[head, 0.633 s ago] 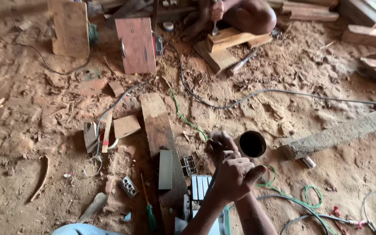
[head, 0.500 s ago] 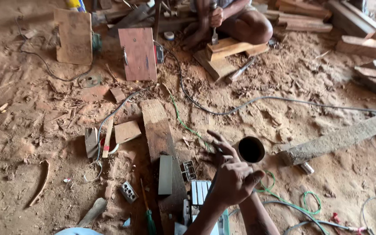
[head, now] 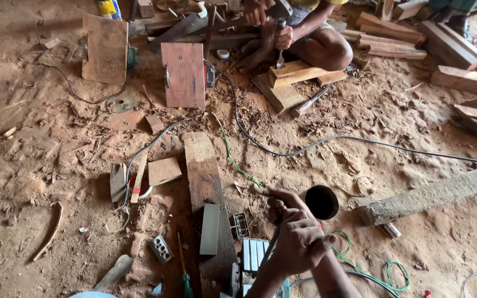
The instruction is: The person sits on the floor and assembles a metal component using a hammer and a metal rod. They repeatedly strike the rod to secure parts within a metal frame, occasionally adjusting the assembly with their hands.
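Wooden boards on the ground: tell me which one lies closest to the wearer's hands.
The long weathered plank running lengthwise just left of the hands, with a grey metal bar on its near end. The reddish board and the pale board lie far off.

A yellow container with a blue and white label stands on the dirt floor at its far edge, left of centre, cut off by the top of the view. No signs or screens are visible anywhere.
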